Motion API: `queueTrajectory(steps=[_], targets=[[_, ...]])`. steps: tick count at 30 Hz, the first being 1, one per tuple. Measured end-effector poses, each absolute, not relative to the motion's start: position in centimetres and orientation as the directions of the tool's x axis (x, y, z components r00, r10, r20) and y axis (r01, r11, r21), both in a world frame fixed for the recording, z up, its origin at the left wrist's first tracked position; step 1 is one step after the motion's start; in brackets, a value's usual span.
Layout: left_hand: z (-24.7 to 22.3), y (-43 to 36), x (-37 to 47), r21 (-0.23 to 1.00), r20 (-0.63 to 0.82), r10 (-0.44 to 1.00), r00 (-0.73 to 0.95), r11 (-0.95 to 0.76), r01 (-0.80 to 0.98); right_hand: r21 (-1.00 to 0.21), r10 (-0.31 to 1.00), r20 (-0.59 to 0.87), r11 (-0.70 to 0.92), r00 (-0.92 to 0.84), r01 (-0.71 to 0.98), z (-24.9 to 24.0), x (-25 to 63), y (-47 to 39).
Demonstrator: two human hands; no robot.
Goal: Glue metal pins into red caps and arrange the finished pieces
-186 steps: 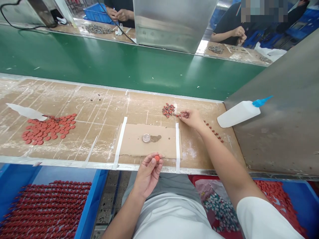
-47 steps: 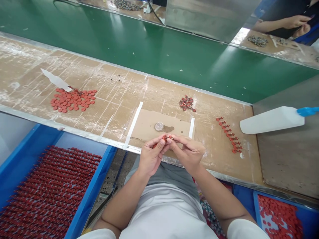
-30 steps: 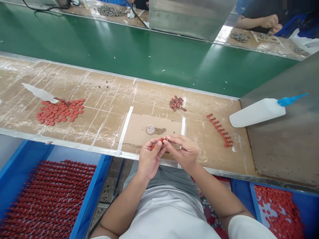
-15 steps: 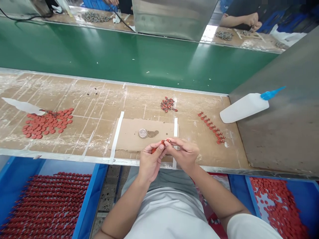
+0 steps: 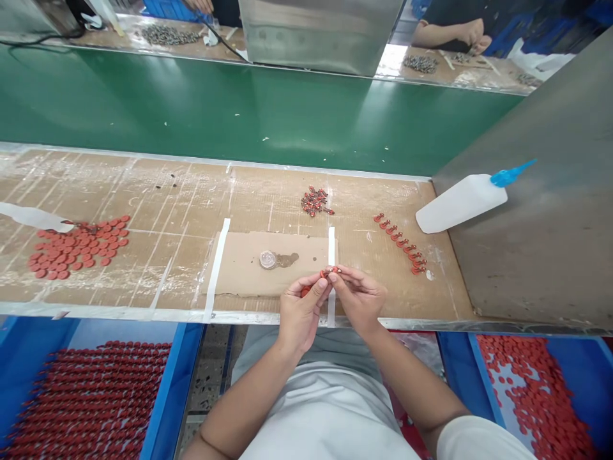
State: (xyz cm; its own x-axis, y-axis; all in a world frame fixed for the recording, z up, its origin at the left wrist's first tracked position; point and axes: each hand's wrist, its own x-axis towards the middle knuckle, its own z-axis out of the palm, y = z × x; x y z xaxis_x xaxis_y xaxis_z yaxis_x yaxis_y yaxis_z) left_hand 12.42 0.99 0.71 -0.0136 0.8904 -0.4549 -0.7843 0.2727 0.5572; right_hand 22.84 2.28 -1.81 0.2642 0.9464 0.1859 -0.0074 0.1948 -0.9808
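Note:
My left hand (image 5: 297,317) is closed, with a red disc (image 5: 323,274) pinched between thumb and fingertips. More red (image 5: 305,291) shows between its fingers, probably another disc. Against the pinched disc, my right hand (image 5: 360,299) grips a small red-and-metal piece (image 5: 336,269) by its fingertips; its exact shape is partly covered. Both hands meet above the right strip of tape on a cardboard sheet (image 5: 239,271). On that sheet lies a small round pot (image 5: 267,259) beside a wet brown smear. Behind the hands is a small pile of red-and-metal pieces (image 5: 315,201).
Loose red discs (image 5: 79,246) spread at left beside a white strip. Assembled pieces (image 5: 400,243) stand in a slanting row at right, near a white bottle (image 5: 462,203) leaning on a metal panel (image 5: 536,223). Blue bins (image 5: 167,390) sit below the edge. Co-workers' hands show across the green belt.
The view has shifted a little. My joined hands have moved slightly right over the cardboard, and more of the disc and small piece shows between the fingertips.

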Motion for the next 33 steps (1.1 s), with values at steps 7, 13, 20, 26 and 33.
queueTrajectory(steps=[7,13,20,26,33], targets=[[0.4,1.0,12.4,0.56,-0.449,0.893,-0.023,0.261,-0.786,-0.989,0.955,0.123,0.139,0.271,-0.04,-1.7,22.7,2.4],[0.4,1.1,12.4,0.565,-0.431,0.902,0.0,0.27,-0.78,-0.985,0.962,0.011,0.057,0.273,-0.16,-1.6,22.6,2.8],[0.3,1.4,12.1,0.524,-0.473,0.877,0.084,0.357,-0.773,-0.991,0.933,0.0,0.048,0.359,-0.124,-1.1,24.6,4.0],[0.5,1.4,11.5,0.514,-0.485,0.866,0.119,0.393,-0.762,-0.917,0.849,0.244,0.044,0.47,0.396,-1.4,30.5,5.9],[0.4,1.3,11.1,0.505,-0.482,0.865,0.14,0.404,-0.763,-0.564,0.839,0.406,-0.081,0.362,0.822,-3.0,34.7,7.3]])
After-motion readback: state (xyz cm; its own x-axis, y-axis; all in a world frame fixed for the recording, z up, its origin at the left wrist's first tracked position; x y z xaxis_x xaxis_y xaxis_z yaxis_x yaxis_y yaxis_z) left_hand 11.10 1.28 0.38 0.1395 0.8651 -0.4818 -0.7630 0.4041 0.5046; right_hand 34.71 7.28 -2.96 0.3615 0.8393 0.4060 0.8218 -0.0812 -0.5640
